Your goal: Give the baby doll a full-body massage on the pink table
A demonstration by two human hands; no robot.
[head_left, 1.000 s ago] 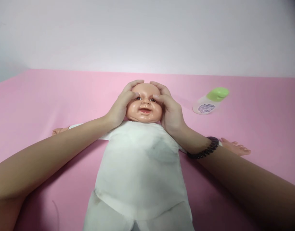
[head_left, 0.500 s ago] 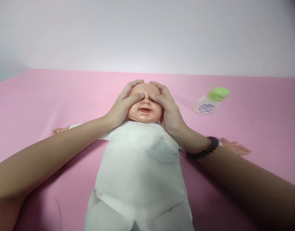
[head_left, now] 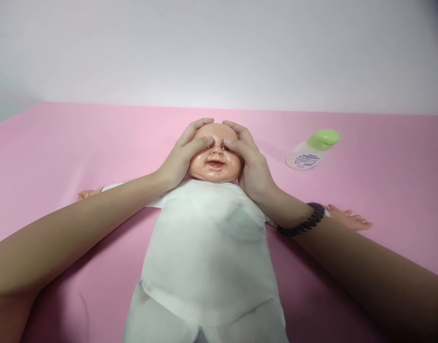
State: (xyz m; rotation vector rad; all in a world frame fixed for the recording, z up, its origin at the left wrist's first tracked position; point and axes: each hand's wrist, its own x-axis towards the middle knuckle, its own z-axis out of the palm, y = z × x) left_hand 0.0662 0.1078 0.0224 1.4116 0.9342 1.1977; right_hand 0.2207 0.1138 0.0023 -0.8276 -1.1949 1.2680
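Observation:
A baby doll (head_left: 211, 247) with a cloth body lies on its back, its arms spread out to both sides. Its hard plastic head (head_left: 216, 172) is cupped between my two hands. My left hand (head_left: 179, 159) wraps the left side of the head, with the thumb laid over one eye. On the other side my right hand (head_left: 253, 164) curves round in the same way, its thumb across the other eye, part of which shows below it. The fingers of both hands reach up along the sides to the top of the head.
A white lotion bottle (head_left: 304, 156) with a green cap stands on the pink table surface (head_left: 390, 157), beyond my right forearm. A pale wall (head_left: 219, 52) rises behind the surface. A dark coiled band (head_left: 304, 221) circles my right wrist.
Both thumbs have slid slightly outward, away from the doll's nose, so a little more of the eyes shows. The doll, the bottle and the rest of my hands stay in place.

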